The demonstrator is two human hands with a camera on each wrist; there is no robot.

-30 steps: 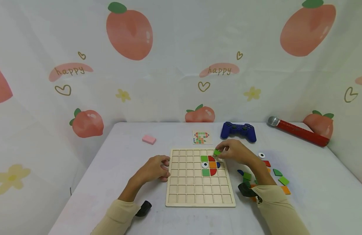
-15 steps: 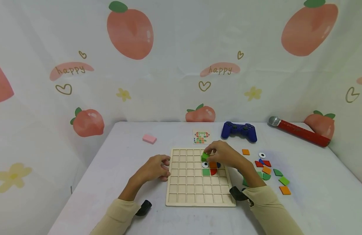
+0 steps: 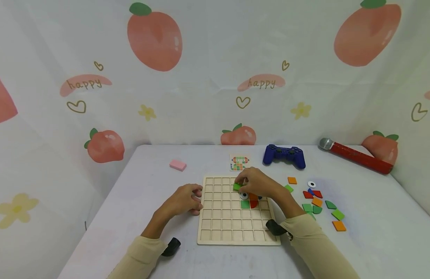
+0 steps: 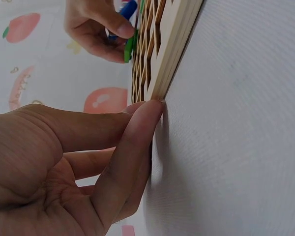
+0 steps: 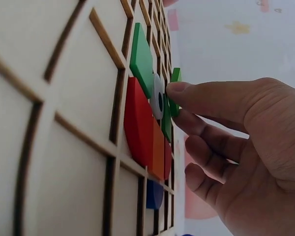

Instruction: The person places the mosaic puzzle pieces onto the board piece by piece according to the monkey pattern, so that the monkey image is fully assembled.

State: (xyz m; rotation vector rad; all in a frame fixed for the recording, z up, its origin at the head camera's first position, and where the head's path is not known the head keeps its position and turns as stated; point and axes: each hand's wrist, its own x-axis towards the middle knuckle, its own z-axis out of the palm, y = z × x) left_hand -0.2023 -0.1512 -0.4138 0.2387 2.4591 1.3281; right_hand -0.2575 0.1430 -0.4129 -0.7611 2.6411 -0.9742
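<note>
A pale wooden grid board (image 3: 227, 224) lies on the table. My left hand (image 3: 183, 199) rests at the board's left side, and in the left wrist view its fingertips (image 4: 150, 110) touch the edge. My right hand (image 3: 258, 183) pinches a light green square tile (image 3: 237, 187) between thumb and fingers over the board's upper rows. In the right wrist view this tile (image 5: 175, 91) is tilted, beside a white eye piece (image 5: 157, 96). Around the eye sit a green square (image 5: 141, 59), a red curved piece (image 5: 137, 123), an orange square (image 5: 158, 150) and a blue piece (image 5: 154, 194).
Right of the board lie several loose tiles, among them an orange square (image 3: 339, 226), a green quarter piece (image 3: 330, 204) and another eye piece (image 3: 311, 184). Behind are a pattern card (image 3: 239, 162), a blue game controller (image 3: 284, 155), a red microphone (image 3: 356, 155) and a pink block (image 3: 178, 165).
My right hand has moved left over the board with the green square tile, from the upper right cells to left of the placed pieces. My left hand has stayed at the board's edge.
</note>
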